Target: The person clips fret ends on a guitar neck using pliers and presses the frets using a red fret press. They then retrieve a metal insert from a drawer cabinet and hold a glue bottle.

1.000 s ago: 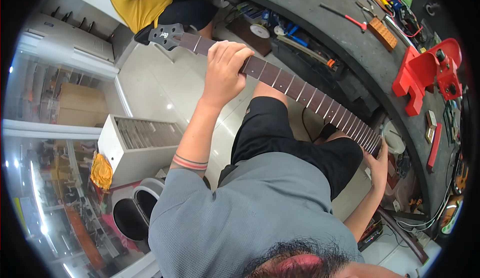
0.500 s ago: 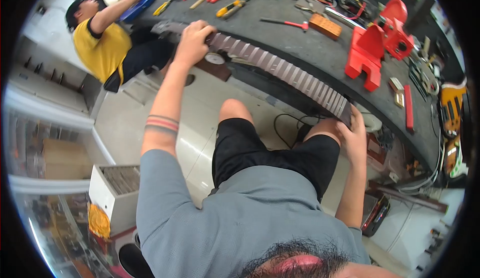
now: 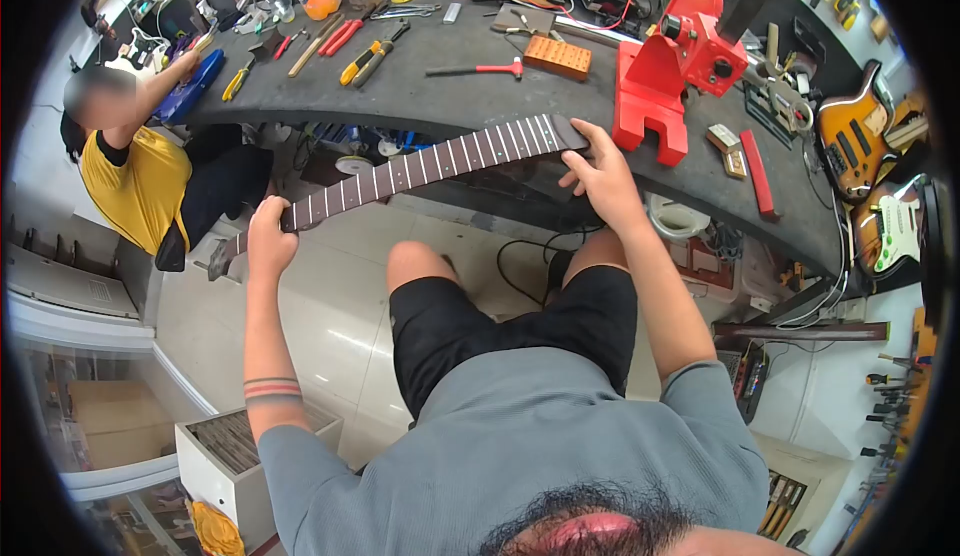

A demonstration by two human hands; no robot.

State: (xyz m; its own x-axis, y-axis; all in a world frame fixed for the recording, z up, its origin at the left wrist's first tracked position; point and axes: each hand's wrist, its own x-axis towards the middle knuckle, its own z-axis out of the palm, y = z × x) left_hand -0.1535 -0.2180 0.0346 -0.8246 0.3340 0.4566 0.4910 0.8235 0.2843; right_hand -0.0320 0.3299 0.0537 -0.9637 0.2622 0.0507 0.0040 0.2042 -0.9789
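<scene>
A guitar neck (image 3: 432, 167) with a dark fretboard and light frets is held in the air between my two hands, fretboard facing me. It slants, the heel end on the right higher in view than the headstock end. My left hand (image 3: 270, 240) is wrapped round the neck near the headstock (image 3: 222, 254), which pokes out past it at lower left. At the wide heel end my right hand (image 3: 608, 178) grips the edge between thumb and fingers. Part of the neck's back is hidden. The workbench edge lies just beyond the neck.
A red arbor press (image 3: 650, 106) stands on the dark workbench (image 3: 400, 91). Near it lie an orange block with holes (image 3: 558, 57), a red-handled hammer (image 3: 485, 71) and yellow-handled pliers (image 3: 368, 62). A person in a yellow shirt (image 3: 135, 186) sits at left. Guitar bodies (image 3: 852, 131) hang at right.
The neck has turned so its fretboard faces me more fully. Its headstock end has swung down and left with my left hand; my right hand and the heel end have moved up and left.
</scene>
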